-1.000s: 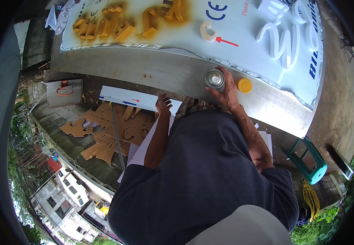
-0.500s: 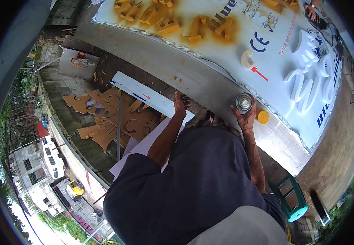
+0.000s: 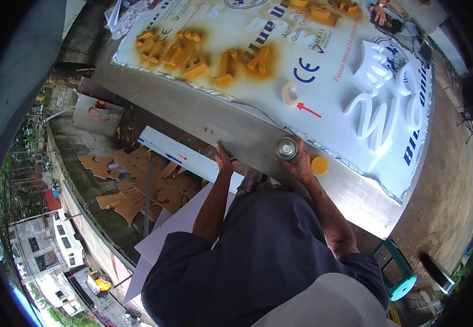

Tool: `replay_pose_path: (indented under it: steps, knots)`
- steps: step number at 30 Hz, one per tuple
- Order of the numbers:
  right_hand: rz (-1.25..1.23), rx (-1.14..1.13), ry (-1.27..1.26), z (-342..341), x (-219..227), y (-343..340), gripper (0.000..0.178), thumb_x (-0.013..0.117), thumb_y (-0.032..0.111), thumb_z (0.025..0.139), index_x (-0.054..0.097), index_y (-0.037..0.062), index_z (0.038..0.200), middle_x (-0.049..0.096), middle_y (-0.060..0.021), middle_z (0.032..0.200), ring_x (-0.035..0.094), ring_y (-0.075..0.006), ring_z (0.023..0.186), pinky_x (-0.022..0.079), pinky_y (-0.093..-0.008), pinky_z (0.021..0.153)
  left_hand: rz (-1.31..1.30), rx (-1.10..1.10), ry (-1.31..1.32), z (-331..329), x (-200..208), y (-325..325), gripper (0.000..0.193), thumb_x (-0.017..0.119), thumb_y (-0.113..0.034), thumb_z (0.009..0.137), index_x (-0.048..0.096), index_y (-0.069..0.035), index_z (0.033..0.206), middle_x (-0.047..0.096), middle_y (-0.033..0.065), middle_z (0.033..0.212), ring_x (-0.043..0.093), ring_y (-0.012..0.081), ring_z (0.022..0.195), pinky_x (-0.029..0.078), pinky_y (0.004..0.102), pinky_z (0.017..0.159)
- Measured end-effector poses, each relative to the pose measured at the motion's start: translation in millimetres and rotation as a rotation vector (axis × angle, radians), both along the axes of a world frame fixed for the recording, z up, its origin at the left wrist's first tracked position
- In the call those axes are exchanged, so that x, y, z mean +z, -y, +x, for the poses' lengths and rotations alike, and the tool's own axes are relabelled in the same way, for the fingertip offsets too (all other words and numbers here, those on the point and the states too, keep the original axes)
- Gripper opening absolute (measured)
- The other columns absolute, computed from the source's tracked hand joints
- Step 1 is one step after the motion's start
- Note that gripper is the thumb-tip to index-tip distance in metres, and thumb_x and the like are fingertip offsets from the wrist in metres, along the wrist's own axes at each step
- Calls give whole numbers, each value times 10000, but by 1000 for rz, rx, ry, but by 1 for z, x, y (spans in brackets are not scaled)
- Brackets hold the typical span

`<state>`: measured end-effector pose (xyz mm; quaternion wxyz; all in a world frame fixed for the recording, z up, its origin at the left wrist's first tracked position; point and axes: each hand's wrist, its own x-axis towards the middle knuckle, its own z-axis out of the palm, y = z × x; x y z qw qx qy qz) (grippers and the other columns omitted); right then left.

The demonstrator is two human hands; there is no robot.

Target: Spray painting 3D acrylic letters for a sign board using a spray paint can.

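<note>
My right hand [image 3: 301, 163] is closed around a spray can [image 3: 286, 148] that stands on the grey table edge [image 3: 351, 196]. A round yellow cap [image 3: 319, 165] lies just right of that hand. My left hand [image 3: 223, 159] rests on the table's near edge, holding nothing. Beyond the can lies a large white printed sheet [image 3: 334, 60] with raised letters sprayed yellow [image 3: 193, 57] at the left, white raised letters [image 3: 381, 109] at the right and a single white letter [image 3: 289, 94] by a red arrow.
Brown cut-out board scraps [image 3: 138, 185] and a white strip [image 3: 185, 158] lie on the ground to my left. A white panel [image 3: 176, 223] leans below my left arm. A green plastic stool [image 3: 397, 272] stands lower right. Another person's hand [image 3: 379, 13] shows at the sheet's far edge.
The view has swung, so the table and sheet sit differently in the picture. My right hand keeps its grip on the spray can; my left hand stays on the table edge.
</note>
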<state>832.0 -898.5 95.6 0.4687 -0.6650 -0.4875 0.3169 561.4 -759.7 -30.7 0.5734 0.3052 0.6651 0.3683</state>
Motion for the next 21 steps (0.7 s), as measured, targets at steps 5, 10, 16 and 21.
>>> replay_pose_path:
  steps: [5, 10, 16, 21]
  knots:
    - [12, 4, 17, 4, -2, 1, 828, 880, 249, 724, 418, 81, 1390, 536, -172, 1322, 514, -395, 1276, 455, -473, 1067, 7, 26, -128, 12, 3, -7, 993, 388, -806, 922, 473, 57, 1407, 604, 215, 1297, 682, 352, 1020, 615, 443, 670]
    - [71, 31, 37, 2, -3, 0, 834, 879, 275, 742, 408, 62, 1396, 529, -180, 1307, 518, -405, 1259, 445, -477, 1066, -3, 77, -154, 11, -7, -9, 935, 363, -813, 924, 471, -43, 1443, 592, 172, 1328, 653, 333, 1067, 589, 419, 662]
    - [128, 49, 58, 5, -10, 1, 861, 867, 320, 773, 379, 43, 1427, 511, -197, 1330, 506, -419, 1272, 437, -484, 1069, -65, 200, -228, 22, -4, -12, 943, 364, -828, 913, 546, -29, 1379, 625, 175, 1264, 655, 334, 1009, 579, 450, 638]
    - [132, 82, 79, 7, -14, 0, 881, 860, 324, 787, 354, 23, 1441, 489, -213, 1351, 486, -425, 1292, 427, -486, 1074, 2, 161, -257, 16, -13, -12, 954, 348, -816, 927, 581, 24, 1314, 657, 198, 1171, 677, 333, 891, 573, 433, 619]
